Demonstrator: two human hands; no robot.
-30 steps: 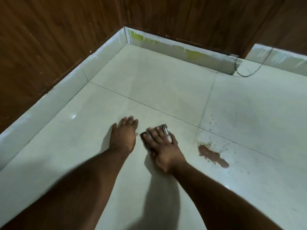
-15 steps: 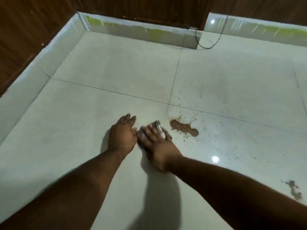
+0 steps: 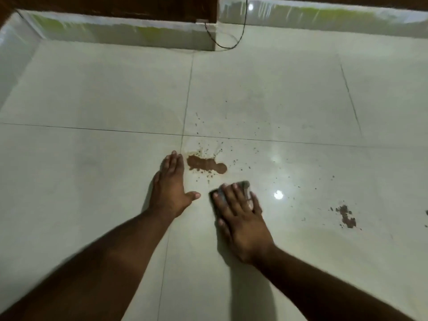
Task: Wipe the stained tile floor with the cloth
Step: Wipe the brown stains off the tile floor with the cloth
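A brown stain (image 3: 206, 164) lies on the pale tile floor (image 3: 92, 172) near a crossing of grout lines, with small brown specks scattered to its right. A second, smaller brown patch (image 3: 346, 217) sits further right. My right hand (image 3: 240, 216) presses flat on a small dark grey cloth (image 3: 244, 185), fingers spread, just below and right of the main stain. Most of the cloth is hidden under the hand. My left hand (image 3: 170, 188) rests flat on the tile, its fingertips beside the stain's left end.
A pale skirting (image 3: 120, 31) runs along the dark wooden wall at the top. A black cable (image 3: 228, 44) loops on the floor by the skirting's corner. Ceiling light reflects as a bright spot (image 3: 278, 195) on the tile.
The view has swung right, bringing the stain to the centre. My right hand slid the cloth to the right, away from my left hand, to below the stain.
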